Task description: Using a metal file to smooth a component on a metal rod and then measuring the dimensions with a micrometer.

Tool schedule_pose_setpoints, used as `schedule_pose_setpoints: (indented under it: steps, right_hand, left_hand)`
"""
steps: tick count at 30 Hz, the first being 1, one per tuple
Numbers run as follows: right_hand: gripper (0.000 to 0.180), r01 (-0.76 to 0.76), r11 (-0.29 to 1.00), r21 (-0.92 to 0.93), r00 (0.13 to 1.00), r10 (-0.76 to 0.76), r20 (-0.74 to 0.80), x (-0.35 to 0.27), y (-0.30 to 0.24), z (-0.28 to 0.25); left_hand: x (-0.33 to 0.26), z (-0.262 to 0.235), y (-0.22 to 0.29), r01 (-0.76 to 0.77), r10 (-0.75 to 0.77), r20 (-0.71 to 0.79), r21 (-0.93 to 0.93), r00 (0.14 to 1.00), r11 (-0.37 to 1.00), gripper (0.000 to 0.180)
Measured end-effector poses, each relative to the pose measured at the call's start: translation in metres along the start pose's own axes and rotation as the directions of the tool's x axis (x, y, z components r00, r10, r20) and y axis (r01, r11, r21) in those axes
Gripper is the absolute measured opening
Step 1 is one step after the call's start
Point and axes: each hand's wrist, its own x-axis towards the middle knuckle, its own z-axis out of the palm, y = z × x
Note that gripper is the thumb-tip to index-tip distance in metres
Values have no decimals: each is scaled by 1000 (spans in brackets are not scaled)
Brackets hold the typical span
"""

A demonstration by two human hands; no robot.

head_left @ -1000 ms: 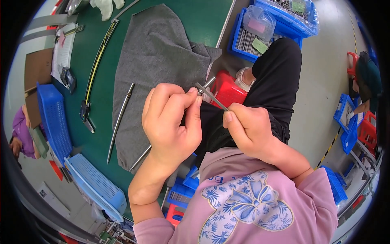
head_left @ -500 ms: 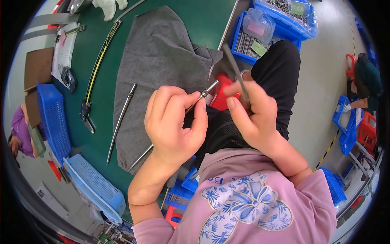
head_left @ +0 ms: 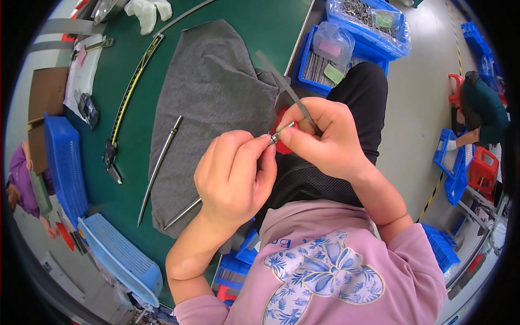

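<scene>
My left hand (head_left: 233,176) is closed around a slim metal rod (head_left: 183,213), whose pointed end sticks out below the wrist. The rod's stepped tip shows between both hands, and the thumb and finger of my right hand (head_left: 327,141) touch it there. Held in the same right hand is a thin, flat grey metal strip (head_left: 290,92), perhaps a file, slanting up and left. A second, similar metal rod (head_left: 160,168) lies on the grey cloth (head_left: 216,76), its lower end reaching onto the green table (head_left: 130,187).
A caliper (head_left: 111,154) lies left of the cloth. Perforated blue baskets (head_left: 65,157) line the table's left edge. Blue bins (head_left: 309,67) of metal parts stand beyond my knee (head_left: 365,89). Another person (head_left: 30,181) is at far left, one more (head_left: 479,100) at far right.
My right hand has moved left and now meets the rod's tip beside my left hand. The flat strip came along with it. My left hand still holds the rod.
</scene>
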Motion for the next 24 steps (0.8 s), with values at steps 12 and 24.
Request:
schedule_pose_setpoints:
  steps: [12,24]
  right_hand:
    - [21,351,766,-538,867,-483,-121,-4,7,3]
    - [18,320,760,-565,856,-488,-172,-5,4,10]
  left_hand:
    - [0,3,-1,-4,4,-36,-10,999,1000,22]
    - [0,6,-3,-78,79,-66,17,995,997,21]
